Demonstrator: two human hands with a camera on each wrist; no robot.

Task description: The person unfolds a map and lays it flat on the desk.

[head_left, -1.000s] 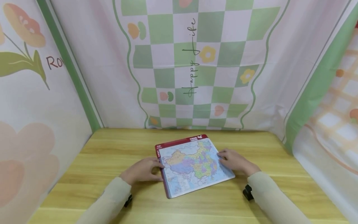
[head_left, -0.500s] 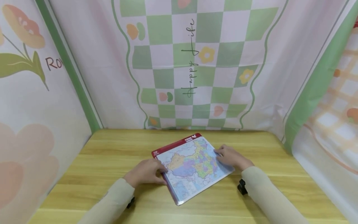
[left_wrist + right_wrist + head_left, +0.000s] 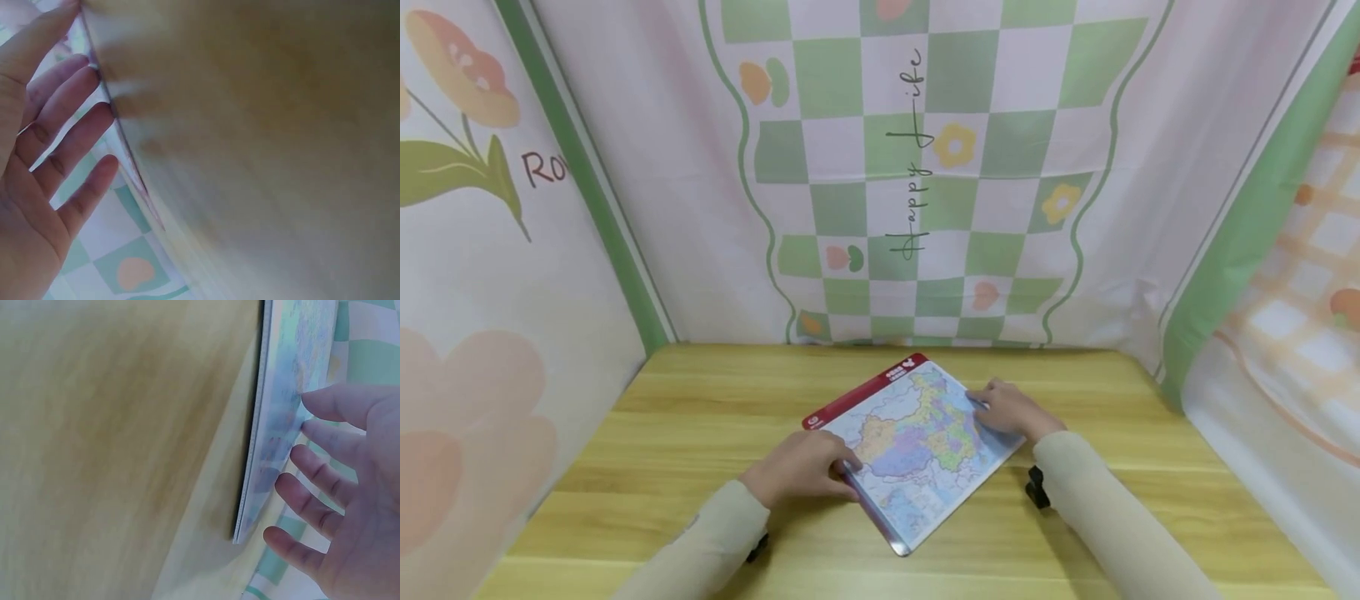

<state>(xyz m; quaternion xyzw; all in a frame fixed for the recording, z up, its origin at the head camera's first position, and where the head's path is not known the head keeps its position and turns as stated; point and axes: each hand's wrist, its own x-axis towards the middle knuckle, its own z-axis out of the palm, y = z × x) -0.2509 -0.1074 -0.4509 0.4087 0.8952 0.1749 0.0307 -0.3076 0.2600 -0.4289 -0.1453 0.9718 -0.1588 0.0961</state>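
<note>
Beyond both hands, a green-and-white checkered curtain point(image 3: 958, 83) is hanging, its "Happy Life" lettering running up the middle among small printed flowers and hearts. A white cloth with a large poppy print point(image 3: 475, 283) is hanging off past the left hand, and an orange-checked cloth point(image 3: 1300, 275) is showing off past the right. A wood-grain table point(image 3: 700, 400) is spreading beneath the hands and reaching back to the curtain. Between the hands, a map board of China point(image 3: 913, 442) is lying askew on the tabletop — one corner is pointing back toward the person, and its red title band point(image 3: 861, 392) is slanting along the far side, nearest the curtain.

Two pale beige sleeves, the left sleeve point(image 3: 700, 533) and the right sleeve point(image 3: 1112, 508), are coming in from the person's side. The left hand point(image 3: 801, 468) is touching the board's left edge, its fingers lying loosely extended and somewhat apart. The right hand point(image 3: 1011, 410) is resting its fingertips at the opposite edge, thumb and fingers spreading apart — neither hand is gripping tightly. Under each wrist a small black device is showing, the left device point(image 3: 758, 547) and the right device point(image 3: 1037, 488).
</note>
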